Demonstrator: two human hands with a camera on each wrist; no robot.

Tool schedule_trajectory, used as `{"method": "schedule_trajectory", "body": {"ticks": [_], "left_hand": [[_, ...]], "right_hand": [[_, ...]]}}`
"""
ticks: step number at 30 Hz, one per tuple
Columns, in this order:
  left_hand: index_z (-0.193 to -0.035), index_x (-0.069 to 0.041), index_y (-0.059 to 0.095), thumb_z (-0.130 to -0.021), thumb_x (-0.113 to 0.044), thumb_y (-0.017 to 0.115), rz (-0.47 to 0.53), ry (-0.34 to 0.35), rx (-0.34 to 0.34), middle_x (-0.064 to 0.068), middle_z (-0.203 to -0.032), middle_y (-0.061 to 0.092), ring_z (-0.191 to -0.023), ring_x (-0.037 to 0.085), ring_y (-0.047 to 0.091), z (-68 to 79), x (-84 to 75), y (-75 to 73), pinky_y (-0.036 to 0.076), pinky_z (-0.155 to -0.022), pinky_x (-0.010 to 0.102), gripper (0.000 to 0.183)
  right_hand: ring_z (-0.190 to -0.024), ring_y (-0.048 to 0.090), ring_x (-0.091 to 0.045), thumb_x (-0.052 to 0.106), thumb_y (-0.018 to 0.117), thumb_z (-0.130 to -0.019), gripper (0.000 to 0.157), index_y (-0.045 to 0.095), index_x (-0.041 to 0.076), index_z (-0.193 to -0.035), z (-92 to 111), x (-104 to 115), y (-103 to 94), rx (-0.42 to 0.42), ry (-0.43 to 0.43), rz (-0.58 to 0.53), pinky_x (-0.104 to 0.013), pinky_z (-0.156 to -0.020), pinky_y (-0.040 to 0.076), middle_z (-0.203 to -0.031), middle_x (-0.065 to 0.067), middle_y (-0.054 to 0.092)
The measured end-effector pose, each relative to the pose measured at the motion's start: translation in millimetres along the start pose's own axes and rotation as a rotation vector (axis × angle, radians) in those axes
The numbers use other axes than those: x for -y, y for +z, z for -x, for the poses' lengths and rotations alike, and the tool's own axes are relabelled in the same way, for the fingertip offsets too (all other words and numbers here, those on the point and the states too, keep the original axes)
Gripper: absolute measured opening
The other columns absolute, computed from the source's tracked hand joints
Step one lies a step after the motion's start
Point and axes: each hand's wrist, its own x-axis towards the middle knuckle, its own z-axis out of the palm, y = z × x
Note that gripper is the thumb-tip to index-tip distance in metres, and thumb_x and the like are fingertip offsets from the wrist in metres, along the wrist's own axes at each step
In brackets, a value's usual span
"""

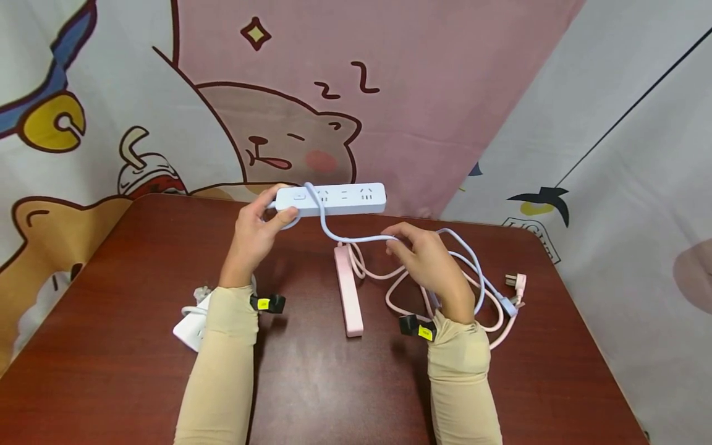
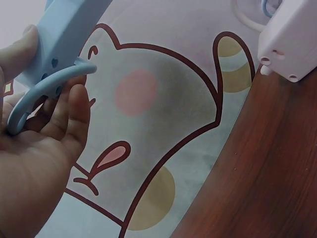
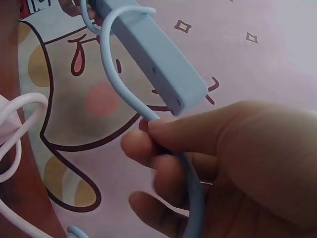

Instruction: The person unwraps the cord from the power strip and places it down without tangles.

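My left hand grips one end of a light blue power strip, raised above the table's far edge. Its blue cord leaves the gripped end, loops over the strip and runs rightward. Between thumb and fingertips my right hand pinches that cord, as the right wrist view also shows. From there the cord curves down to a blue plug on the table. In the left wrist view the cord bends close beside the left palm.
A pink power strip lies mid-table, its pink cord tangled with the blue one at the right. The pink plug rests near the blue plug. By the left forearm is a white power strip, partly hidden. A patterned curtain hangs behind.
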Motion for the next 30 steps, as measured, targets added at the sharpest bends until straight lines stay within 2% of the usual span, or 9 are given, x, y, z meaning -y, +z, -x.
{"method": "schedule_trajectory", "body": {"ticks": [4,7,10,13,17,22,26,30], "left_hand": [[-0.134,-0.016,0.065,-0.093,-0.018,0.076,-0.012,0.016,-0.009,-0.006,-0.108,0.061,-0.096,0.005,0.055,-1.2,0.1,0.8,0.043,-0.08,0.019,0.042],[-0.133,-0.014,0.065,-0.093,-0.017,0.076,-0.007,0.018,-0.01,-0.005,-0.109,0.061,-0.099,0.004,0.054,-1.3,0.3,1.0,0.042,-0.083,0.02,0.042],[-0.134,-0.015,0.065,-0.093,-0.018,0.076,-0.011,0.017,-0.007,-0.002,-0.112,0.063,-0.101,0.004,0.054,-0.9,0.3,1.0,0.042,-0.086,0.021,0.042],[-0.135,-0.014,0.064,-0.093,-0.018,0.075,-0.01,0.016,0.006,0.002,-0.115,0.064,-0.101,0.005,0.054,-0.7,0.0,1.5,0.043,-0.086,0.021,0.043],[-0.135,-0.015,0.064,-0.094,-0.019,0.075,-0.018,0.012,0.027,0.003,-0.115,0.063,-0.099,0.006,0.055,-0.8,0.8,2.4,0.045,-0.083,0.018,0.043],[-0.133,-0.017,0.065,-0.093,-0.022,0.076,-0.023,0.023,0.051,0.004,-0.113,0.064,-0.098,0.009,0.055,-1.3,1.2,1.9,0.044,-0.083,0.019,0.041],[-0.133,-0.018,0.065,-0.093,-0.022,0.076,-0.041,0.028,0.071,0.006,-0.116,0.065,-0.101,0.011,0.056,-1.3,1.5,2.3,0.044,-0.086,0.023,0.042],[-0.133,-0.021,0.065,-0.092,-0.023,0.077,-0.046,0.029,0.111,0.004,-0.121,0.066,-0.107,0.012,0.055,-0.5,0.2,2.9,0.044,-0.093,0.032,0.042]], "right_hand": [[-0.062,0.055,-0.012,0.015,0.062,-0.102,0.016,0.069,0.012,-0.116,0.5,1.7,-1.3,0.003,0.014,0.014,-0.027,-0.057,0.041,-0.079,-0.005,0.07],[-0.052,0.04,-0.008,0.017,0.065,-0.1,0.014,0.07,0.013,-0.113,0.7,2.9,-1.8,-0.004,0.003,0.021,-0.026,-0.053,0.036,-0.066,0.0,0.055],[-0.052,0.034,-0.007,0.017,0.068,-0.098,0.012,0.071,0.013,-0.109,1.0,3.3,-2.0,-0.037,-0.033,0.031,-0.026,-0.053,0.034,-0.061,0.004,0.042],[-0.059,0.042,-0.008,0.018,0.07,-0.097,0.009,0.073,0.014,-0.105,2.1,3.3,-2.6,-0.088,-0.082,0.03,-0.025,-0.058,0.037,-0.067,0.005,0.053],[-0.08,0.059,-0.009,0.017,0.071,-0.097,0.011,0.076,0.013,-0.106,4.0,1.3,-5.0,-0.154,-0.152,-0.006,-0.02,-0.074,0.047,-0.091,0.001,0.073],[-0.096,0.067,-0.008,0.011,0.071,-0.096,0.017,0.076,0.006,-0.111,4.8,-0.6,-7.0,-0.235,-0.194,-0.102,-0.014,-0.089,0.05,-0.105,-0.007,0.077],[-0.099,0.067,-0.005,0.008,0.072,-0.095,0.018,0.076,0.002,-0.111,3.7,-1.5,-6.6,-0.321,-0.22,-0.154,-0.013,-0.091,0.05,-0.106,-0.01,0.077],[-0.085,0.062,-0.004,0.008,0.071,-0.095,0.015,0.077,0.001,-0.107,1.3,-1.8,-6.0,-0.43,-0.244,-0.198,-0.012,-0.078,0.049,-0.098,-0.011,0.076]]}}
